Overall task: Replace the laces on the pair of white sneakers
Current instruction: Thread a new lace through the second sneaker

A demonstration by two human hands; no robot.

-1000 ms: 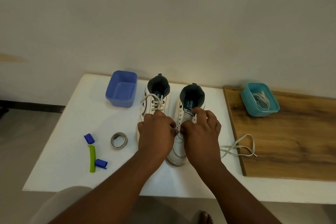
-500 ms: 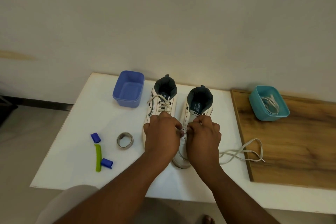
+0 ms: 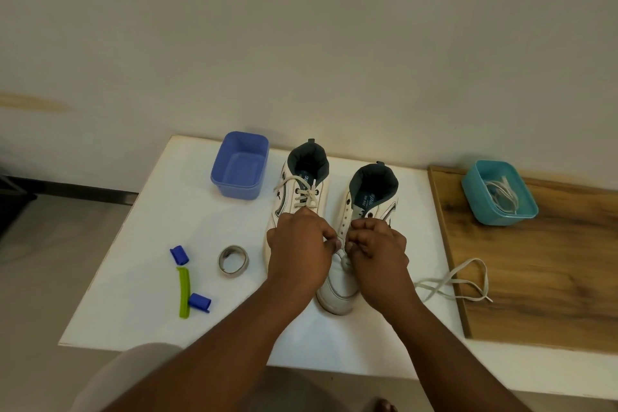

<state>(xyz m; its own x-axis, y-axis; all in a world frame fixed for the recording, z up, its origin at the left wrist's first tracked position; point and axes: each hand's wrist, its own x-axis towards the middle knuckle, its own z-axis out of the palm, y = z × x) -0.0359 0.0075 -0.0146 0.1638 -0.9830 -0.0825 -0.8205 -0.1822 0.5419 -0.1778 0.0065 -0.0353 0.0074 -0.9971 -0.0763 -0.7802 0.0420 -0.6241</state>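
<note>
While a white rectangular counter (image 3: 140, 264) carried everything, a brown wooden board (image 3: 541, 278) lay along its right side. Two white high-top sneakers stood side by side at the middle, toes toward the person. The left sneaker (image 3: 302, 191) was laced and tied. The right sneaker (image 3: 363, 207) showed bare eyelets along its upper half.

Both hands met over the right sneaker's lower eyelets. The left hand (image 3: 299, 252) and the right hand (image 3: 379, 247) had fingers curled inward, fingertips almost touching; each appeared to pinch a white lace there, though the lace itself was mostly hidden under them.

A blue plastic tub (image 3: 240, 164) sat behind, left of the sneakers. A teal plastic tub (image 3: 468, 191) on the board held a coil of white lace. A loose white shoelace (image 3: 466, 279) trailed from beside the right hand onto the board. A roll of grey tape (image 3: 233, 261) and a green clip with blue caps (image 3: 184, 291) lay to the left.

To do this step well, both ends probably needed evening up before crossing, each pulled flat and snug through its eyelet, working upward without twists.
</note>
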